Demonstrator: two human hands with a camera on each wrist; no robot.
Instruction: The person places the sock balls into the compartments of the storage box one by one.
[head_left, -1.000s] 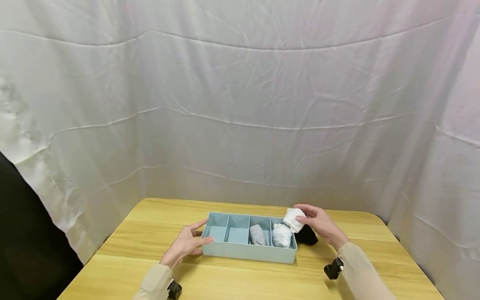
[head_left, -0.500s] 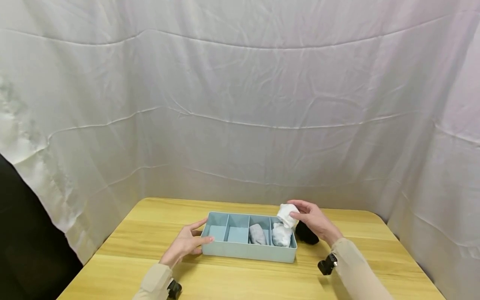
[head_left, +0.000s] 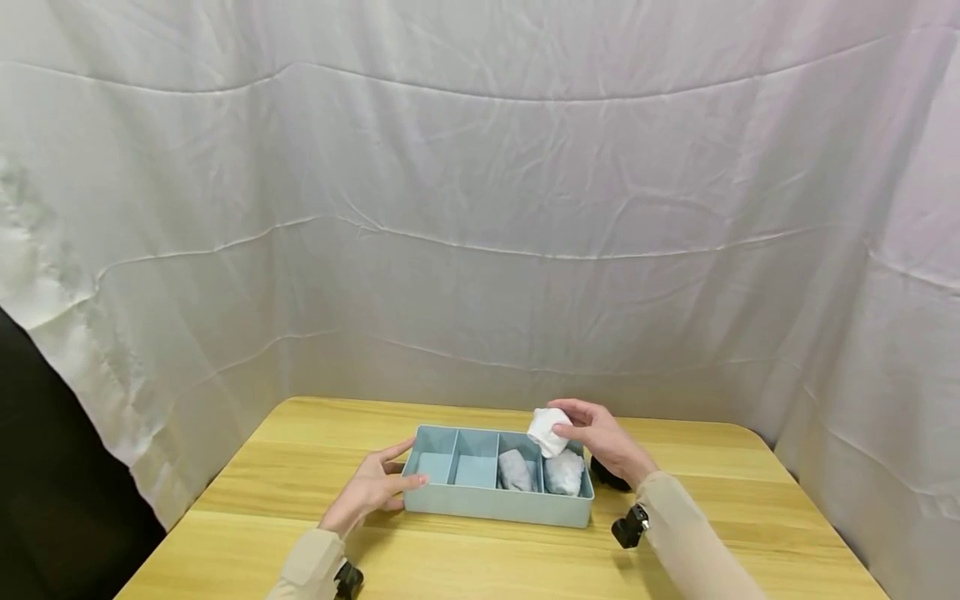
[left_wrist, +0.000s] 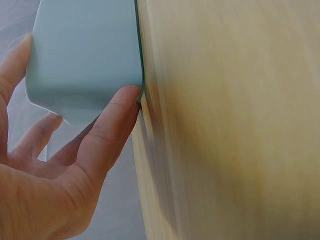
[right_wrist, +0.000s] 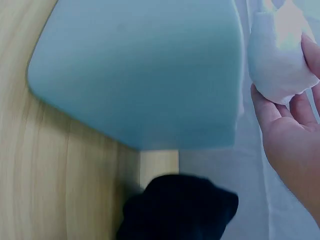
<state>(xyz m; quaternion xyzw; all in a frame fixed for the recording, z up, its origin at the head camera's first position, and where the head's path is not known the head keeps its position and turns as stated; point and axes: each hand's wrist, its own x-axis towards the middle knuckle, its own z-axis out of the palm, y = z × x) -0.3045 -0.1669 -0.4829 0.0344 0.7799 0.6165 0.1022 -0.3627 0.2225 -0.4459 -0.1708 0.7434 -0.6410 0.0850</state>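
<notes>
A light blue divided storage box (head_left: 495, 504) sits on the table, with its left end held by my left hand (head_left: 372, 483). In the left wrist view, the fingertips (left_wrist: 122, 97) lie along the edges of its end wall (left_wrist: 85, 55). My right hand (head_left: 603, 437) pinches a rolled white sock (head_left: 550, 431) above the box's back rim, between the two right compartments. A grey rolled sock (head_left: 515, 471) lies in the third compartment from the left, and a whitish one (head_left: 564, 472) in the rightmost. The two left compartments hold nothing.
A black cloth bundle (right_wrist: 177, 207) lies on the table beside the box's right end, partly behind my right hand in the head view. The wooden table (head_left: 450, 558) is backed by a hanging grey-white curtain (head_left: 525, 208).
My right hand has carried the white sock leftward, from over the box's right end to above the compartment divider. My left hand and the box have stayed put.
</notes>
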